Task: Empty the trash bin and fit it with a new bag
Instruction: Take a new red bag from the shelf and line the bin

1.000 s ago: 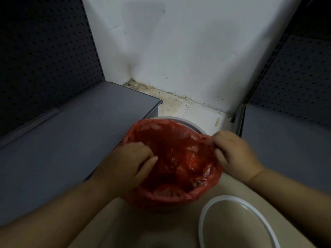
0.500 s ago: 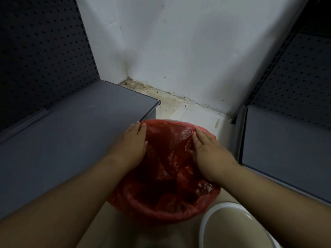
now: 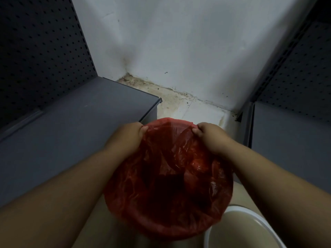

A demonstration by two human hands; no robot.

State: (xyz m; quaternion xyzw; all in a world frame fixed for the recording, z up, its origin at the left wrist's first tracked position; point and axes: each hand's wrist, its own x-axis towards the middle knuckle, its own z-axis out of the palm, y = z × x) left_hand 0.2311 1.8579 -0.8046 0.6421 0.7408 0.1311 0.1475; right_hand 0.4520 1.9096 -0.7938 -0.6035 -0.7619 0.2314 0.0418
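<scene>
Because the red bag (image 3: 168, 178) must be folded over the bin's far rim, its edge is pinched by the fingers of the left hand (image 3: 129, 136) and right hand (image 3: 211, 135) (bin hidden beneath), with slack hanging nearer than the fingers.

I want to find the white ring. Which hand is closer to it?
Right. The right hand grips the red bag above the white ring; the left hand is across the bag, farther away.

Dim indoor light, soft overall blur, wide-angle bending at edges
</scene>
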